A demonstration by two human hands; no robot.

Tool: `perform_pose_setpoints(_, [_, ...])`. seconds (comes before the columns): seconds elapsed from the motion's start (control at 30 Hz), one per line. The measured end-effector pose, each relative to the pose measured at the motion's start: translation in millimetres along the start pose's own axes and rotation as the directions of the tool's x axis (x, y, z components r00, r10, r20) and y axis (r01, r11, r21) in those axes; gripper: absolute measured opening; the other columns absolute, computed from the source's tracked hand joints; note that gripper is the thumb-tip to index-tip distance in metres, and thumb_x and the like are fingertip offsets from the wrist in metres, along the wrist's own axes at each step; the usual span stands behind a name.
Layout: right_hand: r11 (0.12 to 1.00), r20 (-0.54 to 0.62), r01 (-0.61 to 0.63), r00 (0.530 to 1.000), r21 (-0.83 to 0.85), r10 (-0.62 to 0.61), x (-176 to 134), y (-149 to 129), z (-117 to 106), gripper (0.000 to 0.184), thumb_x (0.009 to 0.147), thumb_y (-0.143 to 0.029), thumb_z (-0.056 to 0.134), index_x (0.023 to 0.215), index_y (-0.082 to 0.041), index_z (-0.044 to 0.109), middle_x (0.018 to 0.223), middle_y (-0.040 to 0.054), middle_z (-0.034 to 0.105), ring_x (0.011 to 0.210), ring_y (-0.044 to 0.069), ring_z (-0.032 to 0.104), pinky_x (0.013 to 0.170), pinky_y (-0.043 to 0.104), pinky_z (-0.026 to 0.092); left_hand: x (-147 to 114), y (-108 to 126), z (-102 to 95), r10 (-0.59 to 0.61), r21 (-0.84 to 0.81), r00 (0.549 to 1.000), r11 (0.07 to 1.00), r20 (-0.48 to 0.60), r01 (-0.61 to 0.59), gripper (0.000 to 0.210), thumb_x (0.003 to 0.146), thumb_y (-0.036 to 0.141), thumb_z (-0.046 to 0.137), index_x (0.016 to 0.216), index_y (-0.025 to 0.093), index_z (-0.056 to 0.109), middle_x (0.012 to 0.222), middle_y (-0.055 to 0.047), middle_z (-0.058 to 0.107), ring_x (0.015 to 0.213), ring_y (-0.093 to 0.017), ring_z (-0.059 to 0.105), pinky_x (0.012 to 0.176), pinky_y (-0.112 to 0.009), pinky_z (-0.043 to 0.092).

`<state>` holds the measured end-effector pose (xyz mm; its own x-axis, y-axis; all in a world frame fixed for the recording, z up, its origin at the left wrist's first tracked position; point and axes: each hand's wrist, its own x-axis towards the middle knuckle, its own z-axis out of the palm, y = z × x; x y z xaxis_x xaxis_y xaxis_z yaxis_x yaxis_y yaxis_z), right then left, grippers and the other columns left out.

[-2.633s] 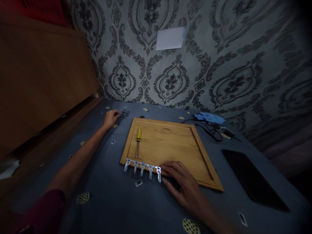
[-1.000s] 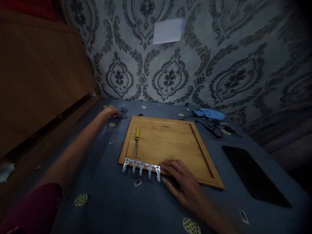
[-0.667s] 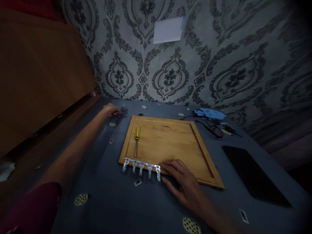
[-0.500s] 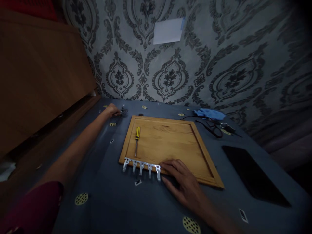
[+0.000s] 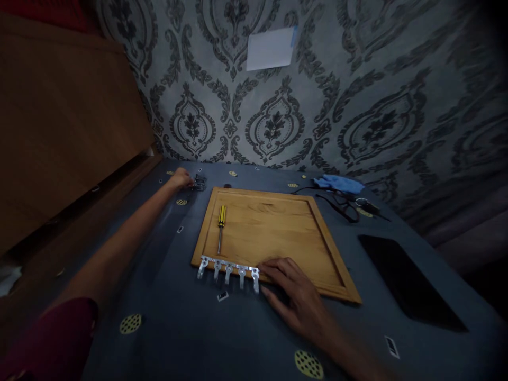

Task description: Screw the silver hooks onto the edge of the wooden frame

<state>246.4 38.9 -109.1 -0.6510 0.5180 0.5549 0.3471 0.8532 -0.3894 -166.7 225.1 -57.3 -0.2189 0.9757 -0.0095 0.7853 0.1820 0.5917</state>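
Note:
My left hand (image 5: 182, 179) reaches to the far left of the cloth with its fingers closed beside a small dark wiry heap (image 5: 199, 182). What its fingertips hold, if anything, is hidden. My right hand (image 5: 296, 288) lies at the near edge of a framed wooden board (image 5: 273, 227), fingers stretched out and thumb apart. Its fingertips touch the board by the right end of a silver metal hook rail (image 5: 229, 270). That rail runs along the board's near left edge, hooks hanging over it. A yellow-and-black screwdriver (image 5: 221, 225) rests on the board's left part.
To the right on the dark patterned cloth (image 5: 174, 296) lies a flat black slab (image 5: 410, 283). Behind it are eyeglasses (image 5: 342, 206), keys (image 5: 367, 205) and a blue cloth (image 5: 338, 183). A wooden cabinet (image 5: 71, 116) stands at left; the patterned wall (image 5: 273, 121) closes the back.
The whole view has shifted slightly left. My left hand stays by the dark heap, and my right hand keeps its place at the rail's end.

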Motion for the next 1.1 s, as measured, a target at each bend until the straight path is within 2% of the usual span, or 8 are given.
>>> perform_pose_setpoints(0.1, [1.000,-0.004,0.003,1.000,-0.003,-0.003,0.7,0.0,0.5,0.034,0.095,-0.014,0.059,0.128,-0.022,0.062,0.108,0.0101,0.069,0.099,0.024,0.067,0.082,0.040,0.062,-4.2,-0.4,-3.9,0.044,0.196,0.999,0.980,-0.018,-0.040,0.041,0.096,0.041,0.066,0.128,0.016,0.061,0.129,-0.010,0.063,0.113,-0.026,0.065,0.094,-0.046,0.059])
perform_pose_setpoints(0.2, [1.000,-0.002,0.014,1.000,-0.006,-0.014,1.3,0.1,1.0,0.033,0.095,-0.014,0.059,0.127,-0.022,0.061,0.107,0.0102,0.069,0.098,0.024,0.067,0.081,0.040,0.062,-10.4,2.6,-5.2,0.148,0.364,0.989,0.922,-0.022,-0.130,0.040,0.097,0.041,0.065,0.128,0.016,0.061,0.130,-0.010,0.063,0.114,-0.025,0.065,0.096,-0.047,0.059])
perform_pose_setpoints(0.47, [1.000,-0.022,0.015,1.000,-0.007,-0.015,0.5,0.4,2.2,0.032,0.095,-0.013,0.059,0.125,-0.021,0.061,0.105,0.0100,0.069,0.095,0.023,0.066,0.079,0.040,0.062,-21.2,22.2,5.2,0.348,0.661,0.930,0.672,0.115,-0.334,0.039,0.097,0.039,0.065,0.129,0.016,0.060,0.129,-0.011,0.063,0.114,-0.025,0.065,0.096,-0.047,0.059])
perform_pose_setpoints(0.57, [1.000,-0.019,0.008,1.000,0.000,-0.008,0.3,0.2,2.2,0.031,0.095,-0.015,0.059,0.125,-0.021,0.061,0.105,0.0101,0.069,0.096,0.024,0.067,0.079,0.041,0.062,-20.3,32.5,15.5,0.399,0.717,0.900,0.574,0.178,-0.396,0.040,0.097,0.039,0.065,0.129,0.015,0.060,0.130,-0.012,0.063,0.114,-0.025,0.065,0.097,-0.047,0.058])
perform_pose_setpoints(0.67, [1.000,0.001,-0.012,1.000,0.002,0.012,-0.5,0.0,1.3,0.031,0.095,-0.016,0.059,0.126,-0.023,0.062,0.106,0.0102,0.070,0.096,0.025,0.067,0.079,0.042,0.062,-22.0,40.5,35.0,0.434,0.748,0.869,0.490,0.236,-0.448,0.041,0.096,0.039,0.066,0.128,0.014,0.061,0.129,-0.013,0.063,0.113,-0.025,0.065,0.096,-0.046,0.058])
perform_pose_setpoints(0.83, [1.000,0.002,-0.005,1.000,0.003,0.005,-1.6,0.2,0.6,0.037,0.095,-0.016,0.059,0.131,-0.023,0.061,0.107,0.0102,0.070,0.098,0.025,0.067,0.080,0.042,0.062,-28.3,41.1,65.9,0.485,0.770,0.823,0.389,0.295,-0.506,0.041,0.096,0.039,0.066,0.128,0.014,0.061,0.128,-0.012,0.063,0.112,-0.024,0.066,0.095,-0.045,0.059])
perform_pose_setpoints(1.0, [1.000,-0.006,0.013,1.000,0.000,-0.013,-0.5,0.9,1.4,0.035,0.094,-0.015,0.060,0.128,-0.022,0.062,0.107,0.0102,0.070,0.097,0.024,0.067,0.081,0.041,0.062,-31.6,30.5,63.1,0.533,0.770,0.771,0.304,0.350,-0.560,0.040,0.097,0.039,0.065,0.127,0.014,0.061,0.127,-0.012,0.064,0.111,-0.024,0.066,0.094,-0.045,0.059])
perform_pose_setpoints(1.1, [1.000,-0.013,0.023,1.000,-0.003,-0.023,-0.1,1.1,2.4,0.031,0.094,-0.014,0.059,0.124,-0.021,0.063,0.106,0.0102,0.070,0.096,0.024,0.067,0.080,0.040,0.062,-34.2,26.0,57.3,0.538,0.770,0.757,0.278,0.370,-0.574,0.039,0.097,0.039,0.065,0.128,0.014,0.061,0.127,-0.012,0.064,0.111,-0.024,0.066,0.094,-0.045,0.059])
